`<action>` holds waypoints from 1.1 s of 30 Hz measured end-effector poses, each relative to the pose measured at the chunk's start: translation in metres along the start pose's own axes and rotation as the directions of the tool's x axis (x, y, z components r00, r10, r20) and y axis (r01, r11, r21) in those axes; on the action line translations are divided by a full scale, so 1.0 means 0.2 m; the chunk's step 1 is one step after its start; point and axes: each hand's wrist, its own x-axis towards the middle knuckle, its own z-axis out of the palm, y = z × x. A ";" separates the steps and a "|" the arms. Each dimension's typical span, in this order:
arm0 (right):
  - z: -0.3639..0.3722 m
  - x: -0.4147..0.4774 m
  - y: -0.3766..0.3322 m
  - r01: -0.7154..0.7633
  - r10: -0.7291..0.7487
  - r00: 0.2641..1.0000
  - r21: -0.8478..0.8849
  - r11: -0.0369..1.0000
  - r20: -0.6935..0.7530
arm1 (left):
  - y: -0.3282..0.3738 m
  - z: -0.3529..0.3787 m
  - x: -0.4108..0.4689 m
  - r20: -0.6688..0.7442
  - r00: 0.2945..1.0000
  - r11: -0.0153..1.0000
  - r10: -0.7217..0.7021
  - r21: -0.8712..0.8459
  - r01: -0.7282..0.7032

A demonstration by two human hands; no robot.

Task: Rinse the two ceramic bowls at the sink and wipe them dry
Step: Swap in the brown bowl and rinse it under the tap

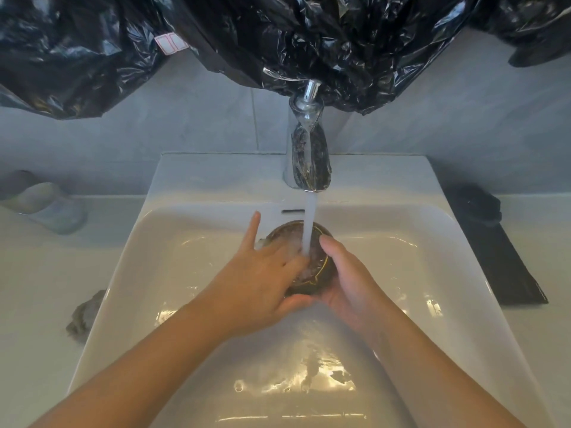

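I log: right hand grip curled round bowl, thumb over rim; left hand grip wide, fingers flat inside bowl, forefinger raised; water falls between them, above sink.

Single view, head-worn and wide-angle. It looked forward and steeply down into the sink from close above. Near rim sat at 6 o'clock, tap at 12. Worktop curved away at 9 and 3. Black plastic sheet crossed the top edge.
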 end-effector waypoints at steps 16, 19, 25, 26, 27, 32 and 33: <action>-0.03 0.00 0.02 -0.023 0.022 0.999 0.030 0.999 0.037 | -0.03 0.01 -0.04 -0.293 0.956 0.911 -0.020 -0.399 -0.103; -0.04 0.00 0.03 -0.003 0.002 1.000 0.043 0.999 0.021 | -0.04 0.00 -0.03 -0.325 0.945 0.957 0.031 -0.262 -0.122; -0.02 -0.01 0.02 0.056 -0.056 0.998 0.041 0.998 -0.007 | -0.02 -0.02 -0.03 -0.177 0.984 0.995 0.027 0.094 -0.011; -0.02 -0.01 0.03 0.065 -0.064 0.998 0.035 0.997 -0.010 | 0.00 -0.01 -0.03 -0.123 0.992 0.995 -0.001 0.095 0.012; -0.01 -0.01 0.04 0.066 -0.066 0.998 0.016 0.998 -0.012 | 0.02 0.01 -0.03 -0.073 0.997 0.997 -0.024 0.078 0.029; 0.00 -0.01 0.05 0.037 -0.040 0.999 -0.084 0.996 -0.037 | 0.05 0.02 0.00 -0.009 1.000 0.982 -0.023 -0.189 0.021; 0.00 -0.01 0.05 0.030 -0.032 0.999 -0.081 0.996 -0.032 | 0.06 0.02 -0.01 -0.040 0.999 0.971 -0.005 -0.241 -0.005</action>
